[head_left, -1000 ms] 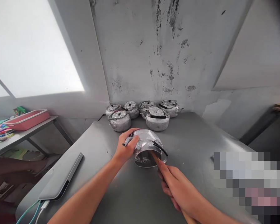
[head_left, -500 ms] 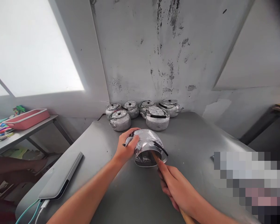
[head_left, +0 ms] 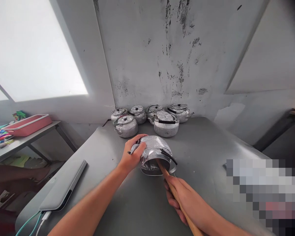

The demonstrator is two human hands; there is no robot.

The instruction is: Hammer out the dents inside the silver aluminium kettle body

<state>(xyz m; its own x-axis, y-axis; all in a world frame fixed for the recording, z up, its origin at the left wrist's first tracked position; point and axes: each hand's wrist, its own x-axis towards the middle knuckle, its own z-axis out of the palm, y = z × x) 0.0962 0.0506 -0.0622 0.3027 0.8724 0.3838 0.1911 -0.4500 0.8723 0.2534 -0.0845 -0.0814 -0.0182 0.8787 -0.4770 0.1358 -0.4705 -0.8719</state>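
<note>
A silver metal kettle point(head_left: 156, 144) lies tilted on the grey table point(head_left: 137, 203), its round opening facing me and no lid on it. Its black-gripped handle point(head_left: 169, 156) leans over to the right. My left hand point(head_left: 134, 151) is closed around the kettle's left side, near its spout. My right hand point(head_left: 178, 196) grips a long wooden stick point(head_left: 183, 209). The stick's far end goes into the kettle's opening, where its tip is hidden.
Several lidded silver kettles point(head_left: 166, 126) stand at the back against the stained wall. A grey power bank point(head_left: 64, 186) with cables lies at left. Beyond it, a pink basin point(head_left: 28, 125) sits on a side table. A pixelated patch covers the right.
The stick has swung slightly and more of its shaft shows beside my right hand, whose fingers have shifted. The kettle and my left hand stay nearly in place.
</note>
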